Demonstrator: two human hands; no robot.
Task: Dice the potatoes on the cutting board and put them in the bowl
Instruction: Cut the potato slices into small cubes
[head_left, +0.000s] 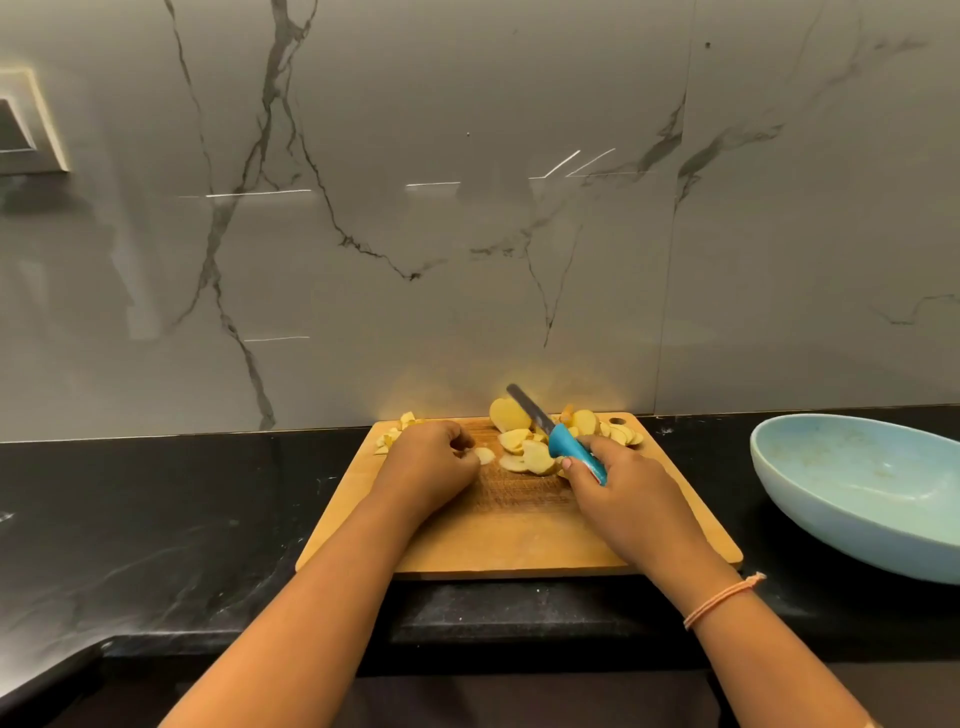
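Note:
A wooden cutting board (519, 535) lies on the black counter. Pale yellow potato slices (524, 447) are piled at its far middle and right, and small cut pieces (395, 434) sit at its far left corner. My right hand (618, 488) grips the blue handle of a knife (566, 444), whose blade points up and away over the slices. My left hand (434, 462) rests on the board with curled fingers pinching a single potato slice (485, 456). A light blue bowl (852, 488) stands to the right of the board; I see no potato in it.
The black stone counter (171, 519) runs left and right of the board. A grey marble backsplash (467, 234) rises directly behind it. A wall socket plate (26, 124) sits at the far left.

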